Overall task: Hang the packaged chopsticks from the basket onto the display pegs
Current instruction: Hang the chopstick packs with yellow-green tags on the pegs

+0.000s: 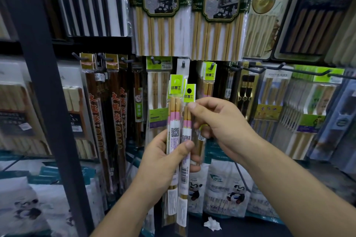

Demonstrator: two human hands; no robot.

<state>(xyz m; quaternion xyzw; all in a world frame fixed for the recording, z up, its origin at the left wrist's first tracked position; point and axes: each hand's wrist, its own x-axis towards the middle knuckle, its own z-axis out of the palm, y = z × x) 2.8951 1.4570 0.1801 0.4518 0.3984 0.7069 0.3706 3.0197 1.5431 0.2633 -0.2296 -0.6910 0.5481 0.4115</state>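
Two chopstick packs [174,121] held upright before the display pegs [183,63].
Left hand [163,161] grips both; right hand [221,127] pinches the front one, its fingertips partly hidden. Header characters blur; "CHOPSTICKS" reads on hanging packs [159,5] above.

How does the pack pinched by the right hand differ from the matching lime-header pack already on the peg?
The pinched pack is off the display, held in the right hand and left hand; the hung pack hangs from a peg. The pinched pack's header hole is empty and dark; the peg passes through the hung pack's. Both carry the same lime header.
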